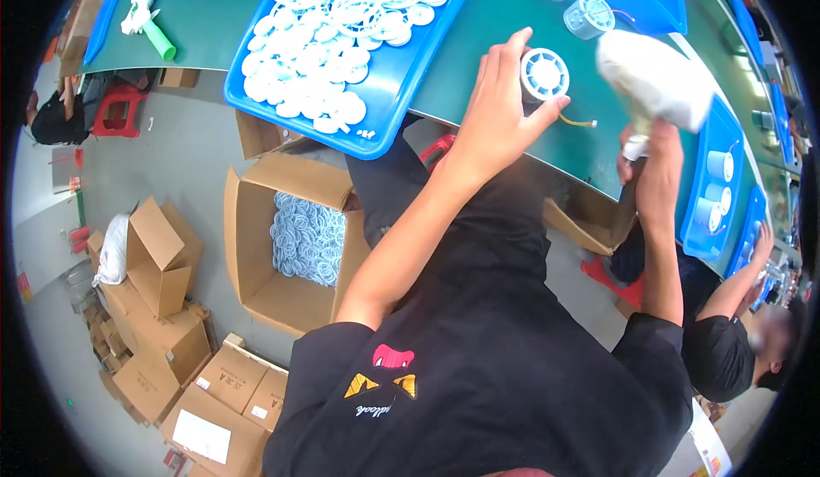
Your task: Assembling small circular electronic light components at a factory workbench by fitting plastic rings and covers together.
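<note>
On the green table stands a small round white housing with a spoked top and a short yellowish wire ending in a white plug. My left hand grips it from the left, thumb on its near side and fingers along its far side. My right hand is closed around the handle of a mallet-like tool, whose bulky head looks wrapped in white. The head is raised to the right of the housing and smeared by motion. Several similar housings stand farther back.
A blue tray heaped with white discs and spoked rings lies left of my left hand. Another blue tray holds several white housings at right. A green-handled tool lies far left. Below is an open carton of rings. A co-worker's arm reaches in at right.
</note>
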The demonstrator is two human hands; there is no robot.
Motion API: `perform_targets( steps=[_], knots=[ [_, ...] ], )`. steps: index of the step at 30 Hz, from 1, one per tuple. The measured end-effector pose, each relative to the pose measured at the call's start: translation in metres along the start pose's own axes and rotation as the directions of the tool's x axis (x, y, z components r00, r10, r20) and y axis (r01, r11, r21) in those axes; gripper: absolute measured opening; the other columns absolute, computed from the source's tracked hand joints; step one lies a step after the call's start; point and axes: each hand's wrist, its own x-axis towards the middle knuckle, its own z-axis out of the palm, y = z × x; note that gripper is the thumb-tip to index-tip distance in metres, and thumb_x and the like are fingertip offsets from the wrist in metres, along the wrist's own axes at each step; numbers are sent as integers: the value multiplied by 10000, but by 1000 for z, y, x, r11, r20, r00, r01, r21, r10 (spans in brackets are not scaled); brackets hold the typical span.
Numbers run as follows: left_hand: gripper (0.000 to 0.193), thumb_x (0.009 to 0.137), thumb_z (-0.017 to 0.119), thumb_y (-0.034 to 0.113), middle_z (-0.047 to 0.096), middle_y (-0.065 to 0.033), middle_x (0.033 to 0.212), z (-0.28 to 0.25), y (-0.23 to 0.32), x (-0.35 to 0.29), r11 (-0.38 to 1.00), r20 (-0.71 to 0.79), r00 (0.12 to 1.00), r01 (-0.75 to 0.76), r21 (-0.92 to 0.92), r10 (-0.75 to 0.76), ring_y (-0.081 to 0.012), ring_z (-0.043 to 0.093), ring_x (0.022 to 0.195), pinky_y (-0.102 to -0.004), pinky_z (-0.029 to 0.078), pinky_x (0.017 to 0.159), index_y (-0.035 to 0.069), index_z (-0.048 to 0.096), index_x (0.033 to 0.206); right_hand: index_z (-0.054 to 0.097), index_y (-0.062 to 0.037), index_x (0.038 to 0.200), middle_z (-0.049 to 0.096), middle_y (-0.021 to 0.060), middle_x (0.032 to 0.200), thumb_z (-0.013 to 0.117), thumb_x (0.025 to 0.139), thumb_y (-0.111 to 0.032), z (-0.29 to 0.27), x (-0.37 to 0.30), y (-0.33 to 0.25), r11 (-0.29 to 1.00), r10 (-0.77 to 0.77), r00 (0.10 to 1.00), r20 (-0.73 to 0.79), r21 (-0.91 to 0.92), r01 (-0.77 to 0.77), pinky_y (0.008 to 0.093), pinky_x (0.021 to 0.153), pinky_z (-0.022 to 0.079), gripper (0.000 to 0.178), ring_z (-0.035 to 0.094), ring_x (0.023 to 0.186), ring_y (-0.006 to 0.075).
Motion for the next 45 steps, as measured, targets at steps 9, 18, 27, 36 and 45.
perform_targets(
  steps=[9, 18, 27, 36, 45],
  knots=[
    [929, 866, 862, 294, 555, -221, 1396, -6, 2, 0, 992, 46, 997, 66, -111, -61, -361, 533, 1336, -456, 415, 1168, 8, 343, 1582, 606, -45, 1193, 519, -7, 684, 391, 1154, -500, -11, 23, -14, 984, 107, 987, 118, -151, -89, 258, 456, 370, 505, 463, 500, 72],
    [959, 870, 856, 274, 624, -198, 1421, -6, -7, 0, 992, 25, 998, 56, -111, -54, -342, 595, 1309, -439, 413, 1176, -3, 307, 1607, 636, -49, 1156, 534, -14, 703, 499, 1128, -478, -12, 58, -73, 895, 188, 931, 314, -445, -30, 241, 437, 358, 451, 459, 490, 59],
    [959, 838, 879, 280, 660, -184, 1436, -22, -11, 18, 963, 248, 964, 150, -225, -93, -279, 666, 1167, -404, 526, 1040, 14, 358, 1598, 696, -67, 1145, 536, -39, 715, 540, 1100, -516, -21, 83, -110, 717, 49, 940, 338, -667, 203, 246, 506, 370, 478, 479, 560, 57],
    [609, 897, 824, 239, 641, -244, 1364, 67, 13, 20, 981, 220, 966, -100, -165, 136, -408, 596, 1305, -469, 463, 1131, -20, 589, 1396, 679, -14, 1268, 698, 34, 878, 691, 1029, -213, -12, -3, -65, 903, -108, 992, 69, -410, 127, 269, 584, 464, 312, 600, 692, 77],
    [595, 957, 723, 94, 572, -264, 1368, -6, -21, 64, 966, -282, 955, -20, 258, 95, -376, 605, 1229, -436, 508, 1062, -44, 463, 1474, 677, -43, 1226, 709, 180, 1178, 790, 947, -371, 35, 4, 19, 786, -219, 950, -225, -617, 35, 496, 837, 555, 445, 688, 999, 399]
  ],
)
